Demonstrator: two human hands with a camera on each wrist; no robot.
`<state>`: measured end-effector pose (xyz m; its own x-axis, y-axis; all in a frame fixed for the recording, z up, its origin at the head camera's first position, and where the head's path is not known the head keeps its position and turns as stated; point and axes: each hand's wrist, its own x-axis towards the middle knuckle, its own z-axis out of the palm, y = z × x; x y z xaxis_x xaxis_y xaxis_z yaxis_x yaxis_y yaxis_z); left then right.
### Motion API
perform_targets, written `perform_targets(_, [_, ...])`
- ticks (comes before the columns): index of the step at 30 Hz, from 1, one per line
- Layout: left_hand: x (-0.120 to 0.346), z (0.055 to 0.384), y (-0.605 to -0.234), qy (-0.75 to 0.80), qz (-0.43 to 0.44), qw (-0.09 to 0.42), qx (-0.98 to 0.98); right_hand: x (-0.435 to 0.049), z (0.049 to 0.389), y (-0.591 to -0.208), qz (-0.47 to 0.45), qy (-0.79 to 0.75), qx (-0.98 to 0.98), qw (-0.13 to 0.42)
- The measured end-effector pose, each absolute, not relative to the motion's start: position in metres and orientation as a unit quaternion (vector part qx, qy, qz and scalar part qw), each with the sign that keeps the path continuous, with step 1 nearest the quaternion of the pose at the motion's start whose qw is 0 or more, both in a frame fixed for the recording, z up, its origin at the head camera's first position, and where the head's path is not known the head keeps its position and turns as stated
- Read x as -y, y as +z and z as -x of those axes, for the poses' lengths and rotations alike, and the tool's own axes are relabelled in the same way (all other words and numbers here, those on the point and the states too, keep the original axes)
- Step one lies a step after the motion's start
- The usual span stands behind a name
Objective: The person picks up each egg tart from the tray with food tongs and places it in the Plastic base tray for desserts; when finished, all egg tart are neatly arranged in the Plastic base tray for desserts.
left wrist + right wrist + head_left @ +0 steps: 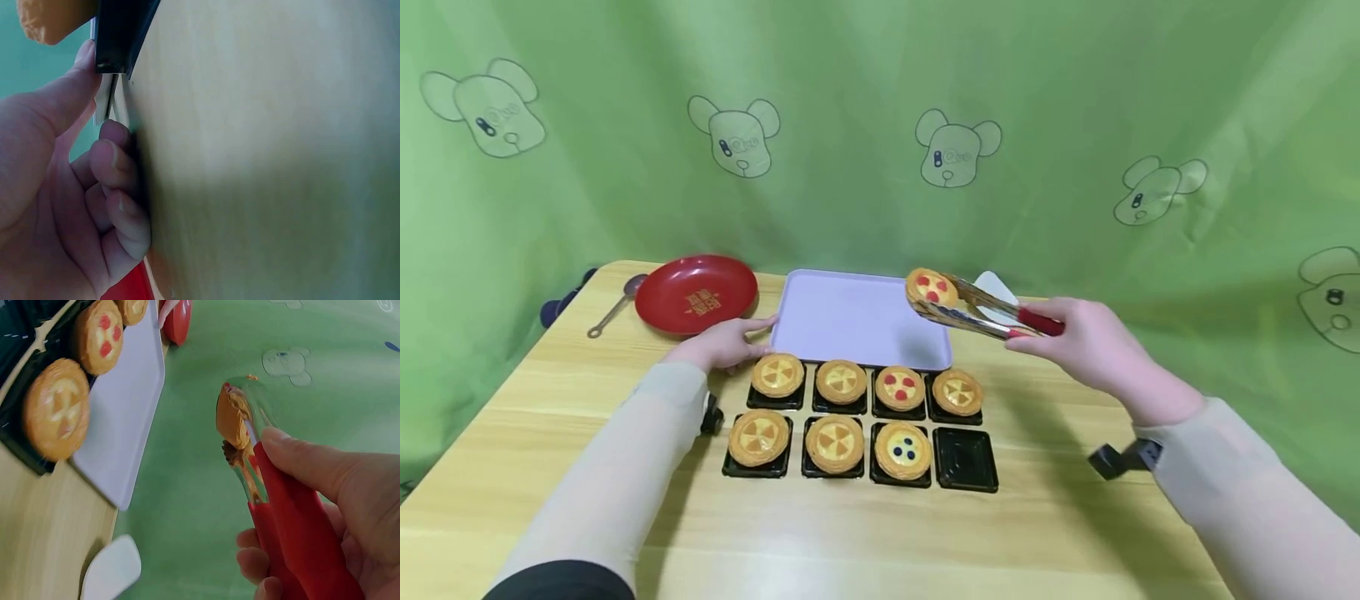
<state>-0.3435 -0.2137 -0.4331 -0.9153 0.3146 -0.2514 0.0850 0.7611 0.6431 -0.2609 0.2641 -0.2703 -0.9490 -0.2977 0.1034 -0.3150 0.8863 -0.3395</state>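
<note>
My right hand [1086, 342] grips red-handled metal tongs [962, 321], also close up in the right wrist view. Between the tong tips is a tart with red toppings [932, 287], held in the air by the right end of a lilac tray [857, 321]. At the tray's left edge, my left hand [722, 342] touches it with an outstretched finger, the thumb close to a black square holder; its other fingers curl loosely in the left wrist view [100, 194]. Two rows of tarts stand in front of the tray, among them one with blue toppings [904, 451].
The front-right black holder [966, 459] contains no tart. A red plate [696, 293] and a ladle [617, 304] lie at the back left. Behind the tongs is a white spatula-like blade [112, 569]. A green curtain [865, 208] hangs beyond the wooden table [820, 542].
</note>
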Motion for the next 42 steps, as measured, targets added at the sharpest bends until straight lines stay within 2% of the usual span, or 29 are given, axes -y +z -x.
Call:
perform_targets(8, [0.215, 0.344, -0.431, 0.338, -0.114, 0.183, -0.916, -0.305, 0.214, -0.279, -0.166, 0.163, 0.971, 0.056])
perform_targets(16, [0.214, 0.341, -0.427, 0.332, -0.106, 0.191, -0.918, -0.325, 0.183, -0.295, -0.180, 0.165, 0.969, 0.029])
perform_targets(25, [0.213, 0.340, -0.425, 0.327, -0.114, 0.188, -0.919, -0.346, 0.165, -0.330, -0.210, 0.225, 0.951, -0.005])
perform_targets(32, [0.213, 0.340, -0.426, 0.336, -0.109, 0.193, -0.915, -0.353, 0.161, -0.356, -0.224, 0.199, 0.954, 0.005])
perform_targets(42, [0.212, 0.340, -0.425, 0.341, -0.105, 0.196, -0.914, -0.351, 0.162, -0.365, -0.218, 0.185, 0.958, -0.009])
